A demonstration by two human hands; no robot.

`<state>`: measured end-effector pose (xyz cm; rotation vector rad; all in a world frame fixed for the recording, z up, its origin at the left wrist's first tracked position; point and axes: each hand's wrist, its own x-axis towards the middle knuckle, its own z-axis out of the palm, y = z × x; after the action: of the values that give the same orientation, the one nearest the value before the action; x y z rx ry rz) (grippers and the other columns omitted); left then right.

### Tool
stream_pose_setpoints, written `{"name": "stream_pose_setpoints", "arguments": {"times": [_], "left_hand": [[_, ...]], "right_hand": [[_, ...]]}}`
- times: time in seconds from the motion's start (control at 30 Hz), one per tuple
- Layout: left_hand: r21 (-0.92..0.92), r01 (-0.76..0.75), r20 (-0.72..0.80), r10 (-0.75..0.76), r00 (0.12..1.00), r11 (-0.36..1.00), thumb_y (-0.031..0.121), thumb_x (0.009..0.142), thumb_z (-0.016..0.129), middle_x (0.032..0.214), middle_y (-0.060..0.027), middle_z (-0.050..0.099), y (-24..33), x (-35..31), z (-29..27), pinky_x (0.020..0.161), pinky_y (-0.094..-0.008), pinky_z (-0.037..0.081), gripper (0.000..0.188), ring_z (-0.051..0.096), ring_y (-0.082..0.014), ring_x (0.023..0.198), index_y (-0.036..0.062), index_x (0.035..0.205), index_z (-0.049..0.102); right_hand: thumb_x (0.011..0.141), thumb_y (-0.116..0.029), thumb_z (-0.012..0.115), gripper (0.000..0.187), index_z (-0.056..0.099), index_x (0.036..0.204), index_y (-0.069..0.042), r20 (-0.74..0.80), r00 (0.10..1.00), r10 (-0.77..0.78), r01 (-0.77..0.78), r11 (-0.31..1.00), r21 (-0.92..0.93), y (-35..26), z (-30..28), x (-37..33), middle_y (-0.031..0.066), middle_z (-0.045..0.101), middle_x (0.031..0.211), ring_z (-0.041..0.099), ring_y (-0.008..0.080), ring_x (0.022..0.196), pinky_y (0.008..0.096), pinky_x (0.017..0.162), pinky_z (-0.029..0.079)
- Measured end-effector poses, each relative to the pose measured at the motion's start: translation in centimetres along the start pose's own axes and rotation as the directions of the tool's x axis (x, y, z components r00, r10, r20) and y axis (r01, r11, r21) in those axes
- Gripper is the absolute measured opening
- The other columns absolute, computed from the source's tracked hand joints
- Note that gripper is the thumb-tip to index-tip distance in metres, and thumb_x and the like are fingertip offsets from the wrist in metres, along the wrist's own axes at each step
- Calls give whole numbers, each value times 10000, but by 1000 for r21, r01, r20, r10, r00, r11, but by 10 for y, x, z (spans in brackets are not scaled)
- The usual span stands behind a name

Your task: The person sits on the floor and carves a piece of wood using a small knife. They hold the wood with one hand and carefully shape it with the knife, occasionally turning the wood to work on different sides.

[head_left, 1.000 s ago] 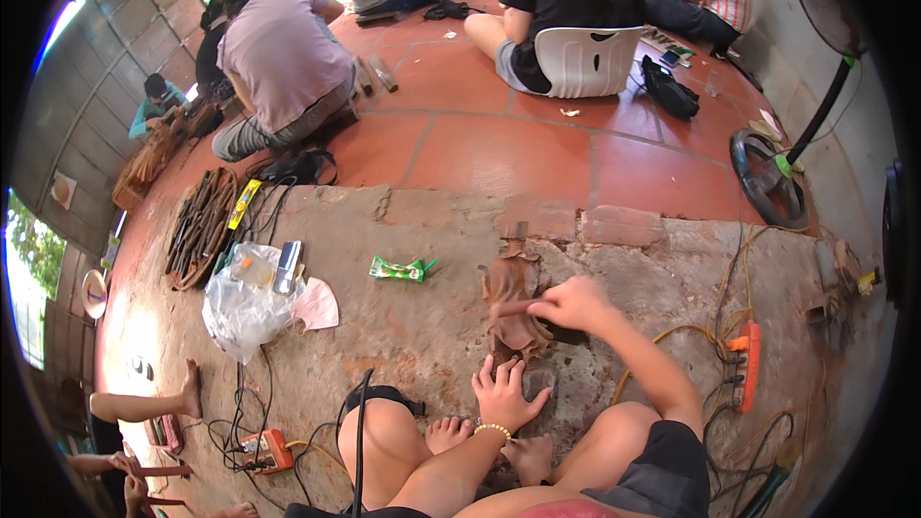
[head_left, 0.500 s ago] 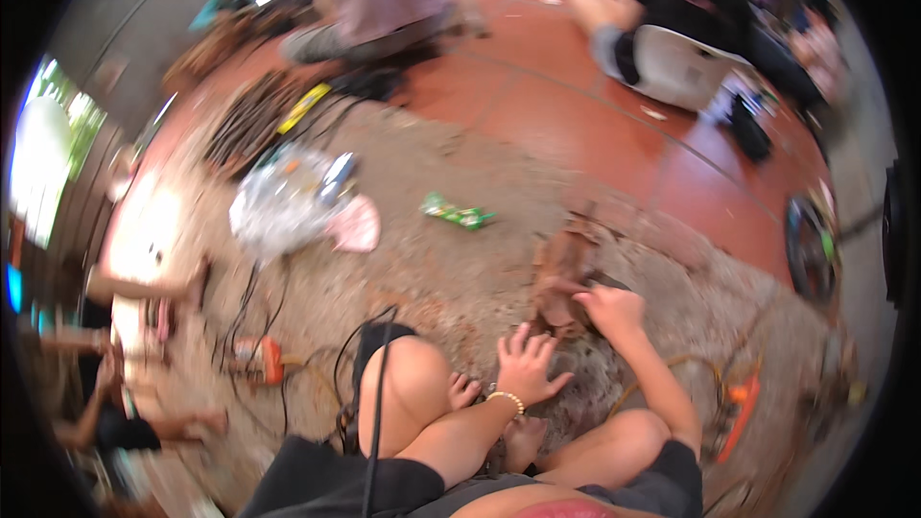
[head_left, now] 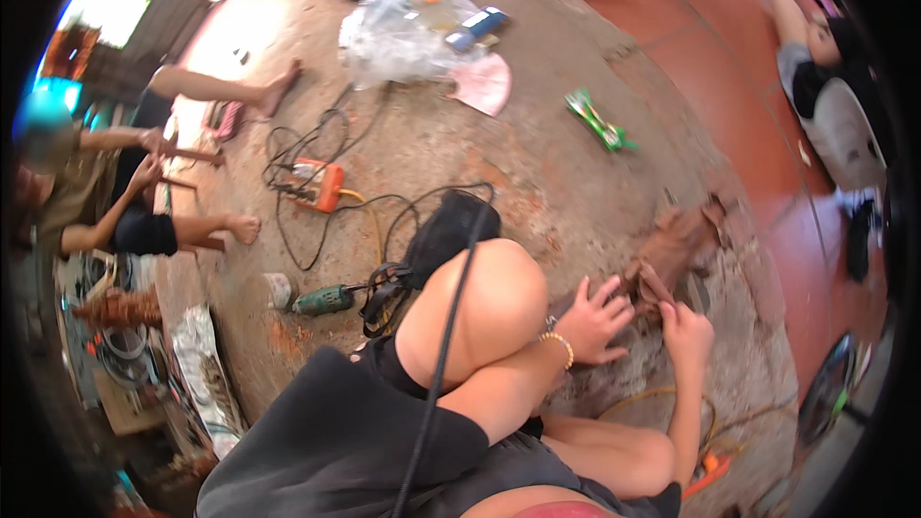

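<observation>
A brown carved piece, seemingly wood (head_left: pixel 676 247), lies on the rough floor in front of me. My right hand (head_left: pixel 687 334) is closed, its thumb and fingers pinching a flat brown strip (head_left: pixel 655 286) against the near end of the carving. I cannot tell whether the strip is part of it. My left hand (head_left: pixel 595 319), with a beaded bracelet at the wrist, has its fingers spread beside that same near end and holds nothing. Blur hides whether its fingertips touch the carving.
To the left lie a green power tool (head_left: pixel 323 300), an orange power strip (head_left: pixel 317 184) and tangled black cords. Farther off are a plastic bag (head_left: pixel 398 34), a pink round item (head_left: pixel 483 83) and a green wrapper (head_left: pixel 597 122). Another person (head_left: pixel 86 182) sits at far left.
My view has swung left, so the scene has shifted right in the picture and more of the left side shows. Both hands keep nearly the same place at the carving.
</observation>
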<state>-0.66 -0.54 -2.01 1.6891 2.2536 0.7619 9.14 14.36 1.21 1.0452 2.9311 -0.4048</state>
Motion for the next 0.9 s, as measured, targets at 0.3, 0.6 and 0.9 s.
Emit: {"name": "stream_pose_setpoints", "arguments": {"times": [0.3, 0.6, 0.9], "left_hand": [[-19, 21, 14, -20, 1000, 1000, 427, 537, 621, 1030, -47, 436, -2, 6, 1, 817, -586, 249, 586, 265, -296, 1109, 98, 1001, 479], [2, 33, -21, -33, 999, 999, 415, 508, 645, 1003, -33, 447, 1, 1, 1, 818, -545, 249, 559, 293, -296, 1077, 111, 957, 509], [-6, 27, -18, -27, 999, 1000, 406, 517, 639, 1021, -41, 435, 0, 2, 5, 795, -591, 260, 540, 272, -297, 1097, 123, 956, 500]], "right_hand": [[757, -423, 434, 442, 483, 539, -42, -22, 1000, -10, 9, 999, -34, -10, 3, 2, 169, 488, 485, 510, 349, 480, 417, 421, 395], [741, -484, 417, 480, 516, 544, -57, -52, 976, 213, -213, 977, 16, 13, 12, 7, 163, 507, 504, 519, 338, 498, 411, 443, 406], [739, -460, 437, 455, 492, 533, -58, 25, 994, 110, -111, 990, 84, 0, 11, 7, 170, 478, 482, 499, 355, 495, 403, 415, 384]]}}
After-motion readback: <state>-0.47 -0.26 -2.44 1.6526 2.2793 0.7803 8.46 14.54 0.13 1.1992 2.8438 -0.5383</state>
